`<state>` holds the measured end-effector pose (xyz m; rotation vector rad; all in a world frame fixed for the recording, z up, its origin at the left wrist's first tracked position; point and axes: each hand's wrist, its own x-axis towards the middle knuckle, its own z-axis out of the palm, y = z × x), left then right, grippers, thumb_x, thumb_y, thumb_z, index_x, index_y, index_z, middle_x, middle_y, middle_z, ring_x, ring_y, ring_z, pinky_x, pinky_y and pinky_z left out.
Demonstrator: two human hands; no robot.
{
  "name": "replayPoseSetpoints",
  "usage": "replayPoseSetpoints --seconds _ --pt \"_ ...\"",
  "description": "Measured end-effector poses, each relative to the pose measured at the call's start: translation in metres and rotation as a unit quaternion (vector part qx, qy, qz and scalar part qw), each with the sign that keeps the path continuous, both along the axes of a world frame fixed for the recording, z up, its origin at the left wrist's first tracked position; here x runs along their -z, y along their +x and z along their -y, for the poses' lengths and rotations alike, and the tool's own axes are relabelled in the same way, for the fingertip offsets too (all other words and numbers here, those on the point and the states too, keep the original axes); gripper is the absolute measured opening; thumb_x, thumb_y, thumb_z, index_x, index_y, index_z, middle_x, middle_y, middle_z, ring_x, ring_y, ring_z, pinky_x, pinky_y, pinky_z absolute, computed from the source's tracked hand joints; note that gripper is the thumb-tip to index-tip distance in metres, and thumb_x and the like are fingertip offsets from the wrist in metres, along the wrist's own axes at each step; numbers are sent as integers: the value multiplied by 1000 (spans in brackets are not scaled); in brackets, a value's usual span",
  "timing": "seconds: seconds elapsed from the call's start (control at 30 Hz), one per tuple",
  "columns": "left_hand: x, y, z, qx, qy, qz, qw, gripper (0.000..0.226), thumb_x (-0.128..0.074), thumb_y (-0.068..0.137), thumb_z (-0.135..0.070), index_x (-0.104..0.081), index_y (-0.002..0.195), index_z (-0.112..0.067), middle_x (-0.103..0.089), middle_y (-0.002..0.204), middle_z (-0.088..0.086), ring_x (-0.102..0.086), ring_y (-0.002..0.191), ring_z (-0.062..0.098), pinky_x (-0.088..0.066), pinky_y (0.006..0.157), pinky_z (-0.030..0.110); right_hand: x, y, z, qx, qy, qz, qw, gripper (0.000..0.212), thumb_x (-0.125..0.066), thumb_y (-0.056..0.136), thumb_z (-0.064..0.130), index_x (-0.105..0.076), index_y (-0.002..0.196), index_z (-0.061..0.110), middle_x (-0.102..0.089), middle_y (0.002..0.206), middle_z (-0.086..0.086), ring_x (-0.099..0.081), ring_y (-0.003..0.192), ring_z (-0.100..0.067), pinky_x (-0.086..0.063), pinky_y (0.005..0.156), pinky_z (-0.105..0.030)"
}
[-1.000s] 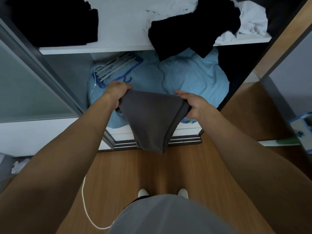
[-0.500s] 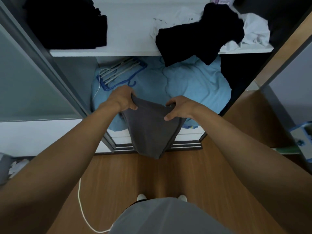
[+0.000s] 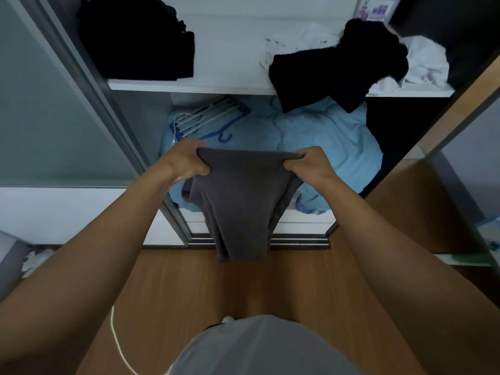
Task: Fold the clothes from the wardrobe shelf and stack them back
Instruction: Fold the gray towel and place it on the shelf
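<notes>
Garment [image 3: 243,201], dark grey, hangs in the middle of the head view, before the open wardrobe. The left hand [image 3: 186,161] at its 10 o'clock and the right hand [image 3: 311,165] at its 2 o'clock each grip a top corner with curled fingers. On the white shelf [image 3: 230,86] at 12 o'clock lie a folded black pile [image 3: 140,39], at 11 o'clock, and a crumpled black heap [image 3: 332,71], at 1 o'clock.

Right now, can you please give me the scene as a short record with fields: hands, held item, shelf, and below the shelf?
left hand: grips one upper corner of the grey garment
right hand: grips the other upper corner
grey garment: hangs between the hands, off the shelf
shelf: black stack at left; loose black garment and white clothes at right
below shelf: blue bedding, hangers on it
</notes>
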<state>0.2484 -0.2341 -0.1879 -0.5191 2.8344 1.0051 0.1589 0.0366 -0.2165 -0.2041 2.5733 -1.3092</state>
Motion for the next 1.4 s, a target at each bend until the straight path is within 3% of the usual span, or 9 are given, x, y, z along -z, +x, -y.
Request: replayPoseSetpoints --seconds 0.27,0.43,0.53,0.67,0.87,0.97,1.1,1.2,1.4 --pt "-10 13 24 -11 -163 -102 981 10 -65 74 -6 -62 79 -14 -60 96 11 -53 98 27 -47 85 38 -15 7 20 -67 -197 120 971 22 -58 54 11 -75 68 13 -68 66 -5 -63 62 -15 -50 59 -25" --pt "-28 21 -2 -62 142 -185 970 13 -46 62 1 -50 61 -11 -45 56 -6 -39 52 6 -27 46 21 -41 0 20 -90 -311 172 930 38 -52 60 -6 -77 79 13 -73 78 -8 -69 69 -17 -56 60 -23" --pt "-44 16 -30 -121 293 -214 924 33 -34 51 7 -47 47 -23 -40 42 -13 -38 40 4 -27 41 13 -47 -5 6 -49 -408 142 901 38 -56 76 -11 -73 102 11 -74 89 -7 -70 81 -17 -58 76 -28" --pt "-58 8 -55 -123 366 -231 893 44 -31 50 13 -53 41 -25 -44 42 -13 -44 40 3 -32 42 11 -10 19 -17 -72 -533 167 826 36 -63 91 11 -57 126 3 -67 121 -12 -63 113 -24 -51 99 -35" --pt "-67 14 -71 -95 462 -240 848 37 -31 42 8 -54 39 -21 -48 45 -10 -49 44 8 -36 47 15 38 54 -5 -111 -291 151 938 85 -90 64 36 -50 136 14 -68 117 7 -65 105 -7 -50 92 -30" --pt "-73 24 -75 -76 480 -224 845 36 -29 43 7 -48 37 -22 -42 43 -12 -41 39 7 -31 43 13 40 57 5 -123 -232 132 956 89 -87 65 44 -44 141 25 -58 118 23 -56 106 9 -48 86 -17" --pt "-73 32 -73 -133 519 -203 819 27 -30 43 4 -30 41 -24 -27 48 -9 -25 43 10 -24 41 17 42 45 4 -106 -335 161 922 51 -81 76 25 -55 120 29 -67 125 5 -64 115 -11 -51 100 -32" --pt "-68 37 -67 -201 559 -185 783 30 -33 39 -1 -17 47 -25 -16 53 -8 -13 48 13 -18 41 19 31 37 -3 -131 -387 221 886 30 -75 79 26 -67 107 30 -76 110 7 -69 109 -15 -56 88 -27" --pt "-58 31 -70 -227 604 -231 728 26 -27 45 -2 -16 40 -25 -21 40 -9 -17 37 10 -20 36 19 20 42 -22 -208 -295 366 858 39 -72 72 24 -65 109 16 -78 96 3 -75 89 -11 -58 70 -21"
